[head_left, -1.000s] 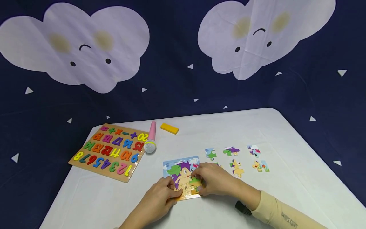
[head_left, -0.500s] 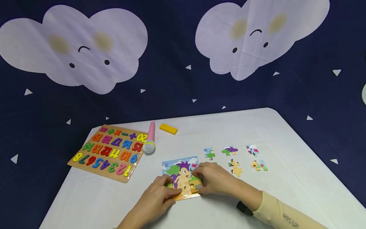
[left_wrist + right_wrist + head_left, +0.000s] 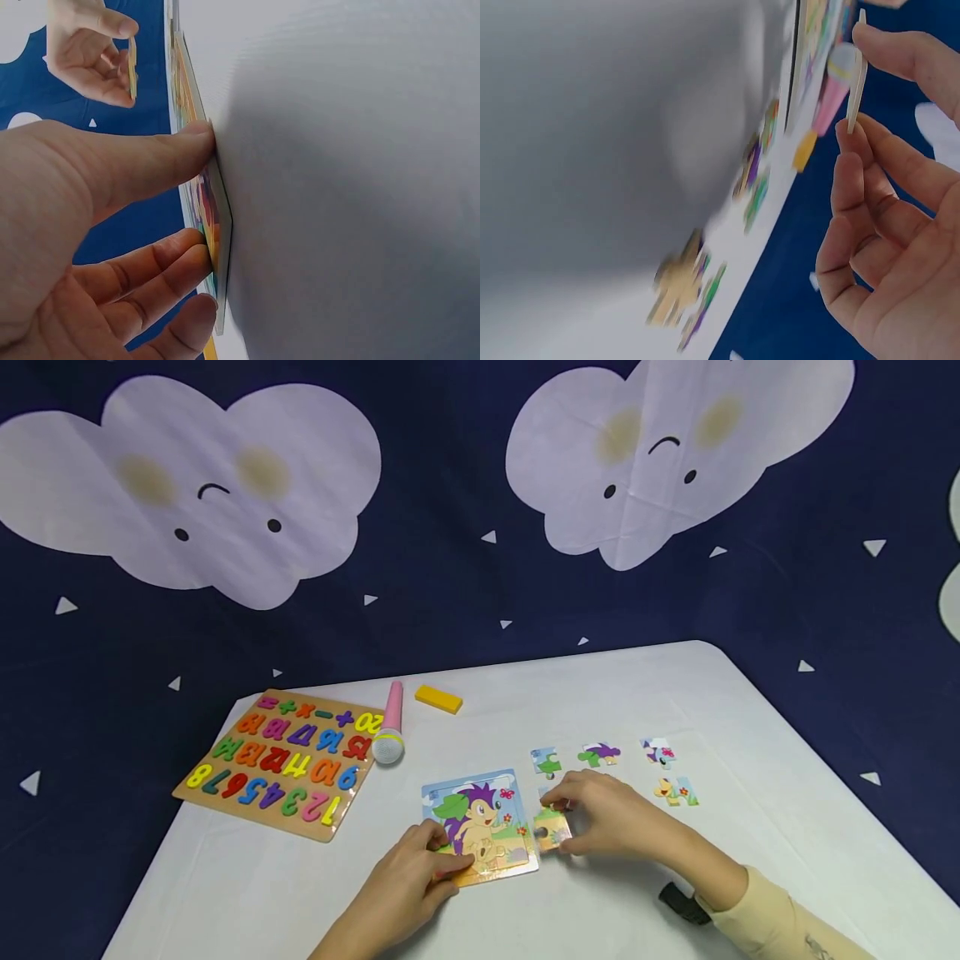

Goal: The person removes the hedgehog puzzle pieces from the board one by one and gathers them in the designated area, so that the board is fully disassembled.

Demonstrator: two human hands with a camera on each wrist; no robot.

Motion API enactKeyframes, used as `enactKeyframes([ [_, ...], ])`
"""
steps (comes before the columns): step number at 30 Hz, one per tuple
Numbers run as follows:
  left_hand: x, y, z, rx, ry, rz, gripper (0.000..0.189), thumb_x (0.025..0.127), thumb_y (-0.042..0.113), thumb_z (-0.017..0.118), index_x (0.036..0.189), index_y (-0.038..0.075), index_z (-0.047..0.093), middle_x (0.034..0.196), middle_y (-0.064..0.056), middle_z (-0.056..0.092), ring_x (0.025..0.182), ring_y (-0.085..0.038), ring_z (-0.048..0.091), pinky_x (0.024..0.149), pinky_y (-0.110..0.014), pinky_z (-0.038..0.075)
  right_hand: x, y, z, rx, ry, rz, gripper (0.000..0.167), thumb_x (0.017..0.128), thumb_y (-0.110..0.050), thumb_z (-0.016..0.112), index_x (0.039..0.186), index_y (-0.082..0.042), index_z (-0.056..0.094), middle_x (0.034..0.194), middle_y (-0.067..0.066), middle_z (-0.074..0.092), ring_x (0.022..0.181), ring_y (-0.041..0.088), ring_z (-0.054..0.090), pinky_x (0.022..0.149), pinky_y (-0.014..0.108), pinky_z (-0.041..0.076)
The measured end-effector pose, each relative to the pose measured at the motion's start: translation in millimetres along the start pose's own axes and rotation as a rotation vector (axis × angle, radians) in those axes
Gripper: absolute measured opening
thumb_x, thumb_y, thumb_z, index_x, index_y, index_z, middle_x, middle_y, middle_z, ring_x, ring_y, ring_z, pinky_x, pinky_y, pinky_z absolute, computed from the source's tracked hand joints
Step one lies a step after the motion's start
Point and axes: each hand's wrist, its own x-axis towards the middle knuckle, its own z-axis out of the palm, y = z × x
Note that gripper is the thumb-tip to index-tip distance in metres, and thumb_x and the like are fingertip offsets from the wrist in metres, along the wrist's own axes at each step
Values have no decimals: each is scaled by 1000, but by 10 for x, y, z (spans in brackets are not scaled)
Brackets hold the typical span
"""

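A square puzzle board (image 3: 480, 783) with a purple-haired hedgehog picture lies flat on the table. My left hand (image 3: 408, 870) rests at its near left corner, thumb and fingertips pressing on it from above. In the left wrist view the thumb (image 3: 161, 156) lies along the board's edge, with the fingers relaxed beside it. Just right of the board, my right hand (image 3: 611, 817) pinches a green and tan puzzle piece (image 3: 552, 832) between thumb and fingers. The right wrist view shows this piece (image 3: 859, 75) edge-on, raised off the table.
Several loose puzzle pieces (image 3: 600, 754) lie beyond my right hand, some hidden by it. A number board (image 3: 288, 762) sits at the left, with a pink toy microphone (image 3: 393, 714) by its edge. Behind is a yellow block (image 3: 439, 699). A dark patterned cloth hangs behind the table.
My right hand has lifted the puzzle piece out of the board's lower right and carried it to the right. The left hand has kept its place on the board.
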Motion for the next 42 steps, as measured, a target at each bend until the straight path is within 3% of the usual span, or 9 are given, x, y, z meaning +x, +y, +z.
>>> enactKeyframes([
  [5, -2, 3, -3, 4, -1, -10, 33, 90, 23, 88, 121, 32, 83, 115, 1, 61, 98, -10, 49, 78, -29, 51, -161, 166, -118, 23, 56, 24, 49, 74, -21, 96, 120, -20, 80, 100, -19, 67, 93, 6, 63, 77, 25, 52],
  [17, -5, 11, 9, 2, 4, -34, 33, 89, 24, 89, 121, 33, 84, 116, 2, 61, 100, -10, 50, 76, -28, 52, -614, 629, -385, 87, 140, 105, 46, 80, -28, 95, 122, -21, 78, 105, -19, 70, 93, 6, 62, 82, 31, 54],
  [24, -4, 24, -7, -8, -57, -81, 32, 92, 26, 87, 123, 33, 83, 119, 2, 61, 101, -10, 49, 77, -29, 53, -935, 921, -505, 86, 193, 123, 48, 80, -28, 96, 123, -23, 77, 101, -21, 67, 89, 5, 60, 76, 27, 51],
  [29, -4, 24, -5, -1, -58, -86, 31, 92, 26, 86, 123, 33, 83, 120, 2, 61, 101, -10, 49, 77, -29, 53, -1118, 1101, -532, 115, 188, 133, 48, 80, -26, 96, 124, -20, 77, 99, -20, 66, 90, 5, 59, 76, 25, 51],
  [36, -7, 34, -8, 2, -59, -92, 32, 92, 26, 86, 123, 33, 83, 121, 2, 61, 102, -11, 50, 77, -29, 53, -1242, 1290, -469, 178, 99, 206, 48, 80, -24, 96, 124, -16, 77, 101, -16, 67, 90, 1, 59, 78, 20, 53],
  [42, -6, 48, -7, 7, -55, -95, 32, 92, 25, 87, 122, 33, 83, 122, 1, 61, 102, -11, 50, 77, -30, 53, -1271, 1380, -418, 191, 78, 139, 47, 80, -23, 95, 123, -16, 78, 107, -15, 72, 92, -1, 61, 78, 19, 54],
])
